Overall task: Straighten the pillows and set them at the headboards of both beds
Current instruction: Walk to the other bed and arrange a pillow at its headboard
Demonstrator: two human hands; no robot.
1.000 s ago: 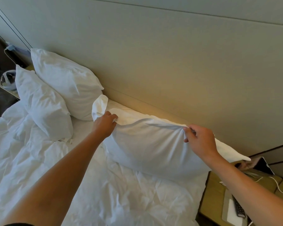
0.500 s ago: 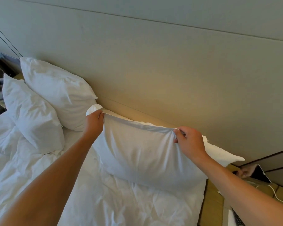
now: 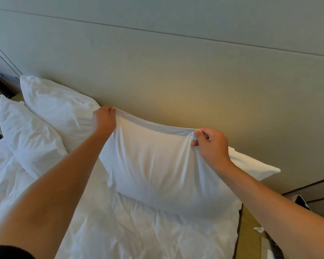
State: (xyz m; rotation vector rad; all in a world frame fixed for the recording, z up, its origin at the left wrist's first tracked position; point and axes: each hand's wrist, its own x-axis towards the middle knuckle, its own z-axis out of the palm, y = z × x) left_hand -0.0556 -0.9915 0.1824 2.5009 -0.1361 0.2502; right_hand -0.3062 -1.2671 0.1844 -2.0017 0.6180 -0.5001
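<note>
Plump white fabric pillow [image 3: 157,171], upright against beige padded headboard [image 3: 176,81]; left hand [image 3: 103,119] and right hand [image 3: 210,144], arms outstretched, pinching its top edge.

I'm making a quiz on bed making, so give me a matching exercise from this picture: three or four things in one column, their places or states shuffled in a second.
Things:
1. held pillow
2. pillow behind it
3. left pillows
4. nightstand

Places or states:
A. beside the bed, lower right
B. gripped at its top edge by left hand and right hand
C. against the headboard, mostly hidden
D. propped, overlapping

Pairs: 1-B, 2-C, 3-D, 4-A
</note>
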